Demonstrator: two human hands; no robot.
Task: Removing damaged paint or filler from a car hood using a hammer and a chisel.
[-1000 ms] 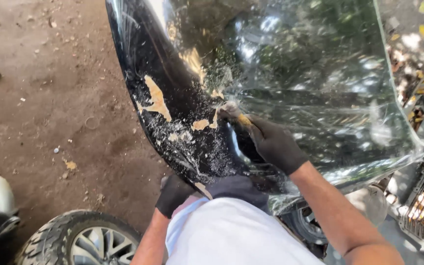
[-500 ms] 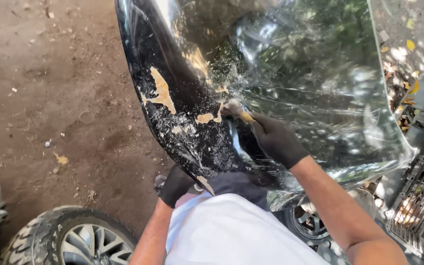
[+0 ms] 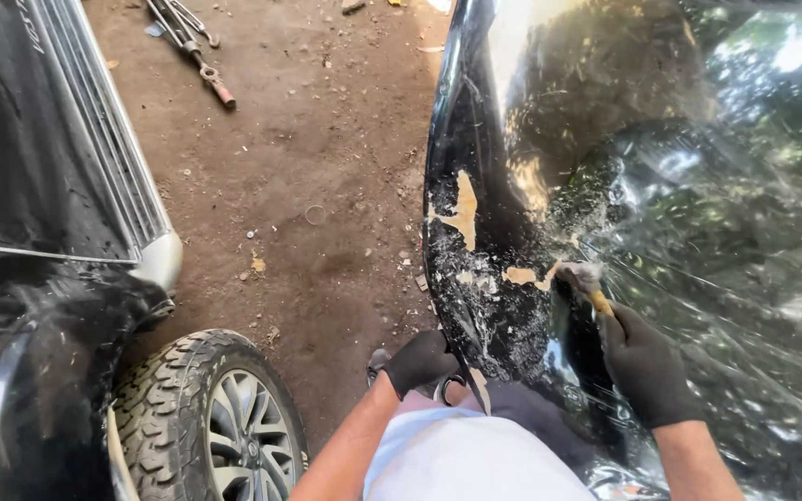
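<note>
A glossy black car body panel [image 3: 661, 186] stands in front of me, wet and reflecting trees, with tan patches where the paint is gone. My right hand [image 3: 647, 366], in a black glove, grips a small scraping tool with a yellowish handle [image 3: 591, 288], its tip pressed on the panel beside a tan patch. My left hand [image 3: 420, 360], also gloved in black, holds the panel's lower left edge. My white shirt and dark trousers show at the bottom.
A black vehicle with a silver side step [image 3: 104, 158] and a knobbly tyre [image 3: 211, 408] stands at the left. Brown dirt ground [image 3: 317, 186] lies between it and the panel. Metal tools [image 3: 192, 42] lie on the ground at the top.
The view has swung left, bringing the black vehicle and the tools into sight. My right hand stays on the panel with the tool; my left hand stays at the lower edge.
</note>
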